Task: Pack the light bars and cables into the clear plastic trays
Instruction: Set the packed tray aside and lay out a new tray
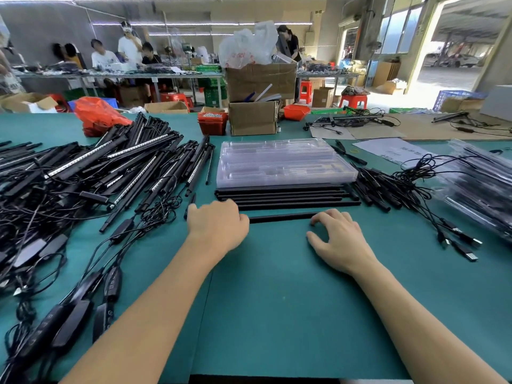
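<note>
Lying crosswise between both hands point(219, 225), a slim matte-black light bar point(279, 218).

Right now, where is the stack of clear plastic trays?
In the head view, the clear plastic trays sit centre table, just beyond the row of black light bars, between the left bar pile and right cables.

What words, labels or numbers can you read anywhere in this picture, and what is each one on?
None can be read for certain.
White paper sheet on the green table, right of the clear plastic trays: dark printed characters, too blurred to read.
White plastic bag in the cardboard box: red print, too blurred.
Black controller boxes on the cables: small markings, too small to read.
</note>
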Demonstrator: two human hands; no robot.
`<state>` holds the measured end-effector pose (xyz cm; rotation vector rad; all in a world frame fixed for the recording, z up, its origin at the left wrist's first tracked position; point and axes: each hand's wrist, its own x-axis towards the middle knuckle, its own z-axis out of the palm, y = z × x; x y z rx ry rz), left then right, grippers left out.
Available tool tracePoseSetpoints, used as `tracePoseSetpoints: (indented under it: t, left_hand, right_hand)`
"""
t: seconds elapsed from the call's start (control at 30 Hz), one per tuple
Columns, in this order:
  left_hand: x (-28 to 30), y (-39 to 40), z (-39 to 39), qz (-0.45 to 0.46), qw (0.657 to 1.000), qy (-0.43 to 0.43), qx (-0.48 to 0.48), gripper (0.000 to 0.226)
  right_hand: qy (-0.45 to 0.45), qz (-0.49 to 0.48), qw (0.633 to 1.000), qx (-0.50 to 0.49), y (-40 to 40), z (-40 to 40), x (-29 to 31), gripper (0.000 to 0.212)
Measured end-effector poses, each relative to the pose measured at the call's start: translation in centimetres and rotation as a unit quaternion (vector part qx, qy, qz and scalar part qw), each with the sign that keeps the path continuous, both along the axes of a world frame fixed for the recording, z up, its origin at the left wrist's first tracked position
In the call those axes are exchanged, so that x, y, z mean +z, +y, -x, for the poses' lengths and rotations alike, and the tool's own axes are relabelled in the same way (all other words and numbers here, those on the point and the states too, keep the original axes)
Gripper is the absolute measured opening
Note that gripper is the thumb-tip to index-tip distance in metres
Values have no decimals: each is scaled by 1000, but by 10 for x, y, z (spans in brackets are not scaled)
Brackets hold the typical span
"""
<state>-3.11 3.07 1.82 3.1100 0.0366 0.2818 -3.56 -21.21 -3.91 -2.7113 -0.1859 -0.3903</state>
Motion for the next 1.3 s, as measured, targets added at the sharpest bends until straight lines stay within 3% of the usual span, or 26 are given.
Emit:
tracePoseSetpoints:
  t: [0.17, 0.3, 0.5, 0.7, 0.97, 1.17, 1.3]
  left_hand:
    - [12, 9, -42, -32, 996, -61, -62, 24]
    - [13, 18, -72, -94, 990, 20, -101, 39]
    - [3, 24, -93, -86, 984, 115, -109, 44]
    - [-10, 27, -99, 3, 991, 70, -112, 57]
    - [-14, 28, -96, 17, 992, 28, -120, 59]
    - [-15, 31, -93, 29, 989, 5, -142, 45]
    - [-16, 32, -94, 26, 989, 1, -147, 52]
  right_hand:
    - [10, 26, 1000, -7, 3, 2, 1, 28]
    - [3, 19, 1000, -12, 5, 3, 0, 26]
    - [2, 24, 1000, -6, 5, 3, -1, 23]
    - [7, 25, 1000, -4, 5, 2, -1, 22]
    - [9, 31, 999, -5, 5, 1, -1, 23]
    - [6, 32, 999, -5, 5, 1, -1, 22]
    - [8, 30, 1000, -5, 5, 1, 0, 22]
